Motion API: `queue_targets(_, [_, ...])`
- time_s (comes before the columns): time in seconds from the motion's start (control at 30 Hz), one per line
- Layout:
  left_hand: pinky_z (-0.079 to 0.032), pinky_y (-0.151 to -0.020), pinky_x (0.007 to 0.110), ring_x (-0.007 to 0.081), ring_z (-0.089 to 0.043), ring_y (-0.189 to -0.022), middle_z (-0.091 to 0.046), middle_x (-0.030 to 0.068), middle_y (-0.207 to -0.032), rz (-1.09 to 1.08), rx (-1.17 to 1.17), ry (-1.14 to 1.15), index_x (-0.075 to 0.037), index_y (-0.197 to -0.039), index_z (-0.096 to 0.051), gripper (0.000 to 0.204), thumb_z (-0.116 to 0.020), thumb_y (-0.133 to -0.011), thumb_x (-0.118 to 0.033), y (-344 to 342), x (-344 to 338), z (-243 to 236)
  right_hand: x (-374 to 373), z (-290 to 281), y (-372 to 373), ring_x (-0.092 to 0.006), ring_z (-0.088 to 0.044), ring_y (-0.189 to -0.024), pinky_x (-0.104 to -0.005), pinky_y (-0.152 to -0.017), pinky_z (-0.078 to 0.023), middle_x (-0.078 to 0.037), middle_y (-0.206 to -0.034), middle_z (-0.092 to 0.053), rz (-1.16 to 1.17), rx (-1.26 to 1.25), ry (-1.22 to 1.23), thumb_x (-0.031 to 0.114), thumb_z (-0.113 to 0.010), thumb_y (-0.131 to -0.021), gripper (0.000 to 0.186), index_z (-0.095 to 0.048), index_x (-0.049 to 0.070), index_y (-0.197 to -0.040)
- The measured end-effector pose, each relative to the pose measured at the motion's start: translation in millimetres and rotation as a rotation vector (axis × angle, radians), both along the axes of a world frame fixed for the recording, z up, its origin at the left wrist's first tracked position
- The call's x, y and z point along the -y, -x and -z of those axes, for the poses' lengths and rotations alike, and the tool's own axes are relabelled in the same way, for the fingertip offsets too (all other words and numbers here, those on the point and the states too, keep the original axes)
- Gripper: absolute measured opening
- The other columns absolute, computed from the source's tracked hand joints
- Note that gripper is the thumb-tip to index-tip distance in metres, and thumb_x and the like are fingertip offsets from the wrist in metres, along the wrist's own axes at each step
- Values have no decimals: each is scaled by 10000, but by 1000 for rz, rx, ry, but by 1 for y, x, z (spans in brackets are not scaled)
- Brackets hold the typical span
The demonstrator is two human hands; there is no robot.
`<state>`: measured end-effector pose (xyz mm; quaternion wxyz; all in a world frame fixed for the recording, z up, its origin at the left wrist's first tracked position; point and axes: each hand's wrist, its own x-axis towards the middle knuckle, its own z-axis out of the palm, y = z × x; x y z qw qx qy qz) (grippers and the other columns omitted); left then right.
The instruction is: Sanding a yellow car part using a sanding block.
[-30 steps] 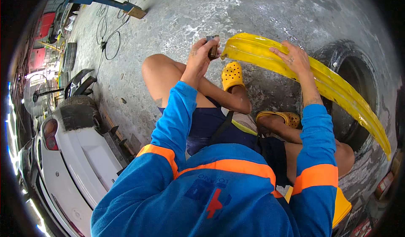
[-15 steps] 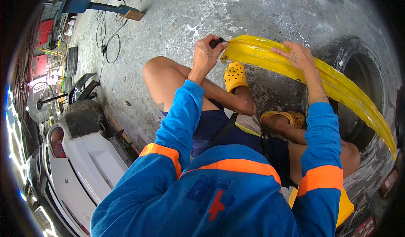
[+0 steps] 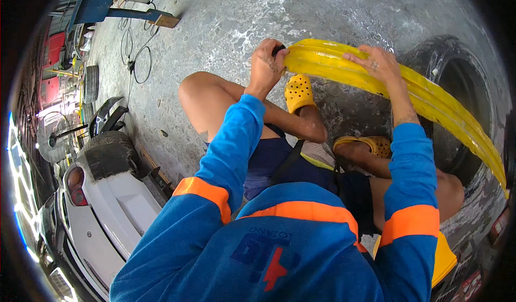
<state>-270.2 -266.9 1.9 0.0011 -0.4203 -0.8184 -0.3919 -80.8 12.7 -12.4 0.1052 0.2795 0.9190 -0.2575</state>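
Both arms (image 3: 232,135) (image 3: 411,162) extended forward, hands (image 3: 266,63) (image 3: 382,67) apart, backs facing up, left fingers (image 3: 281,59) curled

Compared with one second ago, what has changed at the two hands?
The left hand, holding the dark block, moved slightly right and appears to touch the left end of the yellow strip. Nothing was visibly let go. The right hand stayed on the strip.

Blue top (image 3: 322,261), chest: dk. blue lettering (image 3: 248,254) w/ red mark (image 3: 274,270), upside down in view. Red item (image 3: 471,287), btm. rt.: pale marks, too sm. to read.
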Motion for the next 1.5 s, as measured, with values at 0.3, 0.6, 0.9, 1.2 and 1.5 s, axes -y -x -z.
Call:
queue_targets(0.3, [-555,-725,374,277,-718,-807,-712,177,-884,-67,96,31,10,-961,-710,182,-751,-890,-152,3,-2,10,-8,10,3,-344,-623,-1254,-494,-1104,-438,-164,-1308,-692,20,-64,-54,844,-606,-793,872,-696,152,-1316])
queue_targets(0.6, [-556,-709,363,271,-709,-768,-718,165,-853,-100,150,98,11,-987,-712,213,-771,-876,-162,8,-8,12,-1,2,2,-360,-644,-1216,-496,-1063,-480,-177,-1207,-730,2,-56,-90,868,-593,-782,885,-707,155,-1294])
queue_targets(0.9, [-558,-731,366,260,-712,-795,-717,160,-903,15,57,34,-1,-998,-718,188,-759,-887,-148,16,-8,12,-5,9,1,-367,-641,-1216,-496,-1063,-482,-182,-1206,-728,24,-171,-91,864,-595,-780,890,-708,142,-1288])
queue_targets(1.2, [-550,-742,388,324,-689,-813,-683,161,-888,-24,92,94,-6,-941,-688,136,-748,-864,-100,9,-18,8,-4,-2,2,-367,-634,-1224,-504,-1089,-460,-169,-1234,-719,61,-18,23,884,-609,-750,942,-695,141,-1322])
queue_targets(1.5, [-533,-751,447,391,-654,-866,-643,164,-941,175,-71,44,-20,-950,-672,86,-678,-870,-50,11,-21,-2,-1,0,1,-371,-667,-1172,-502,-1020,-513,-167,-1201,-735,49,-105,-45,854,-630,-770,882,-718,135,-1274])
